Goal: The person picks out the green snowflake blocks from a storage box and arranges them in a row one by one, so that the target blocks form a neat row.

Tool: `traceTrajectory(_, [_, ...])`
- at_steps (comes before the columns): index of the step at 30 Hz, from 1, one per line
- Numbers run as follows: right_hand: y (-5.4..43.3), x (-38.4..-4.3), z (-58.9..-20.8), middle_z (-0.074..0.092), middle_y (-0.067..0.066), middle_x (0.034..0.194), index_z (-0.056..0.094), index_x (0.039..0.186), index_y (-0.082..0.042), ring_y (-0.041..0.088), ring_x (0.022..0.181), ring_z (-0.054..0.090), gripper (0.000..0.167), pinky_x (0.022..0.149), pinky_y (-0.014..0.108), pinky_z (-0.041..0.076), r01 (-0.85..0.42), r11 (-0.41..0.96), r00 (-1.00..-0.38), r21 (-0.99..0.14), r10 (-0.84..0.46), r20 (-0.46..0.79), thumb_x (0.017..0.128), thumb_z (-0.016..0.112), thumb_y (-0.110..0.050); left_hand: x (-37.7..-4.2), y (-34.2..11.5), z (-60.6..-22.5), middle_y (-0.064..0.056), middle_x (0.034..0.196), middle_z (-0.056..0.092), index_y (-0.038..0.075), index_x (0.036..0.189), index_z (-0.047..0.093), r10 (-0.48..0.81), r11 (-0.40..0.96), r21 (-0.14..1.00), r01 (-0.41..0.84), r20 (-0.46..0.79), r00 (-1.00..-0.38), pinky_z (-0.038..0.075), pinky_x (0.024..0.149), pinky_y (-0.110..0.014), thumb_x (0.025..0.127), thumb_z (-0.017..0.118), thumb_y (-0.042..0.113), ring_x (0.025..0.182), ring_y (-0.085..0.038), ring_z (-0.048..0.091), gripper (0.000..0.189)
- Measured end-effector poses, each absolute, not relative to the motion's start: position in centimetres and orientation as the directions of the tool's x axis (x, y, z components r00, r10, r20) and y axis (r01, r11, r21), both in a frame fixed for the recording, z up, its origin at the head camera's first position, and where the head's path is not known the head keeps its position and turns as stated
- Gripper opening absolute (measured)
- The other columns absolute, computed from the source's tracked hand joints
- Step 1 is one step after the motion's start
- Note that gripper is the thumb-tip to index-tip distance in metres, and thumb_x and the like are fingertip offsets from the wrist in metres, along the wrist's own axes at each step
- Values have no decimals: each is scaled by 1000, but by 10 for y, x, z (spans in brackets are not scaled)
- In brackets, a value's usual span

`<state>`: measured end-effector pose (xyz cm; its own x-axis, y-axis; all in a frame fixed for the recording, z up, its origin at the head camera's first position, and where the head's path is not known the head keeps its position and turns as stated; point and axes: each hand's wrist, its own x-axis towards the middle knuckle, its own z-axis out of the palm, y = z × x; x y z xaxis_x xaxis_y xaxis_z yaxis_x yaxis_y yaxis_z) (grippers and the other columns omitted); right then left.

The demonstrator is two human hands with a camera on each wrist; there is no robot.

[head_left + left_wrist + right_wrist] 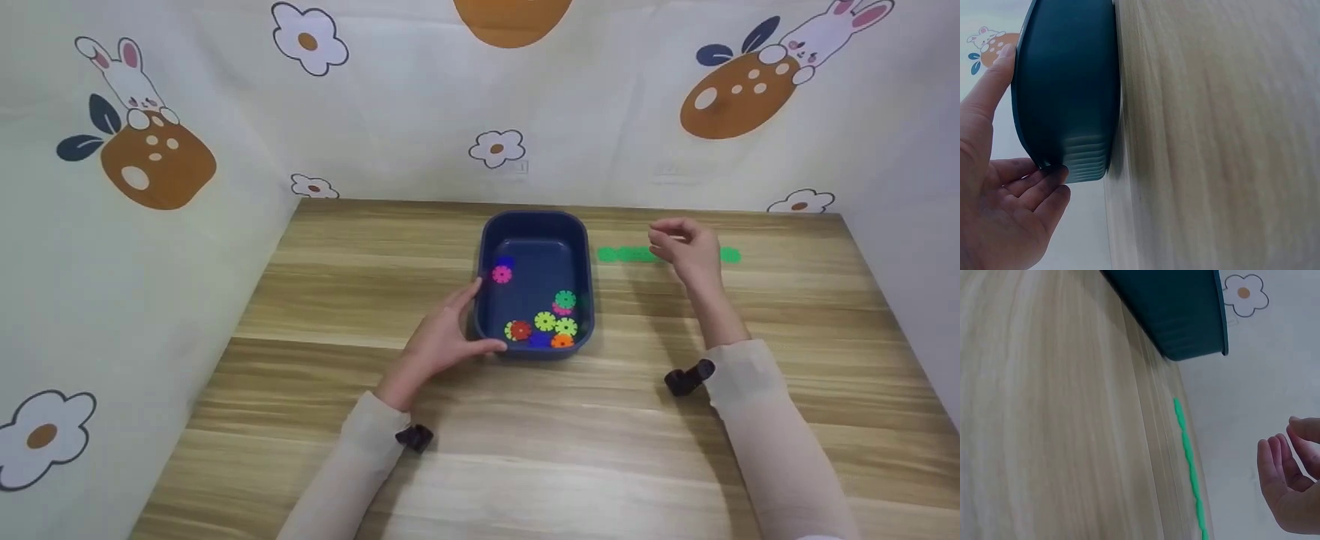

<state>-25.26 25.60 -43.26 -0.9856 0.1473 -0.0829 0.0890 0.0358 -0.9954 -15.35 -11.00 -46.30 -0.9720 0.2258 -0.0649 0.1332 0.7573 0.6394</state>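
Note:
A dark blue plastic basin (536, 285) stands on the table, with several small notched plastic discs in it: pink (502, 274), green (565, 299), red (520, 330), orange (562, 341), also yellow-green and blue. My left hand (442, 334) holds the basin's near left corner; its thumb lies on the near rim and its fingers reach along the left side. In the left wrist view, the fingertips (1057, 177) touch the basin's edge. Above a flat strip of green discs (634, 254), my right hand (694, 251) hovers with loosely bent fingers and nothing visible in them.
The wood-grain table (315, 390) meets a cloth backdrop (397, 112) printed with rabbits and flowers at the back and sides. A small black camera sits on each sleeve cuff. The green strip lies right of the basin, close to the table's back edge.

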Motion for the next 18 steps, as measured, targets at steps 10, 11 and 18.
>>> traceTrajectory(10, [212, -243, -434, 65, -13, 91, 62, 117, 12, 0, 86, 68, 33, 80, 20, 61, 5, 209, -1000, -978, -16, -9, 94, 68, -10, -154, -110, -463, -15, 162, 33, 20, 158, 29, 221, 759, 639, 124, -73, -973, 34, 120, -51, 70, 84, 58, 148, -34, 35, 111])
traceTrajectory(11, [207, -241, -433, 66, -11, 92, 62, 117, 13, 0, 86, 68, 32, 80, 21, 61, -1, 218, -1000, -976, -28, -5, 94, 68, -10, -154, -110, -463, -14, 162, 33, 21, 158, 28, 220, 759, 639, 123, -73, -973, 34, 120, -51, 70, 84, 58, 148, -34, 35, 111])
traceTrajectory(18, [179, -231, -428, 68, 13, 110, 67, 114, 8, 3, 87, 70, 29, 81, 20, 60, -44, 301, -993, -953, -117, 9, 94, 68, -12, -154, -111, -464, -14, 162, 33, 21, 158, 29, 225, 756, 642, 129, -69, -972, 35, 120, -52, 70, 85, 57, 148, -35, 36, 111])
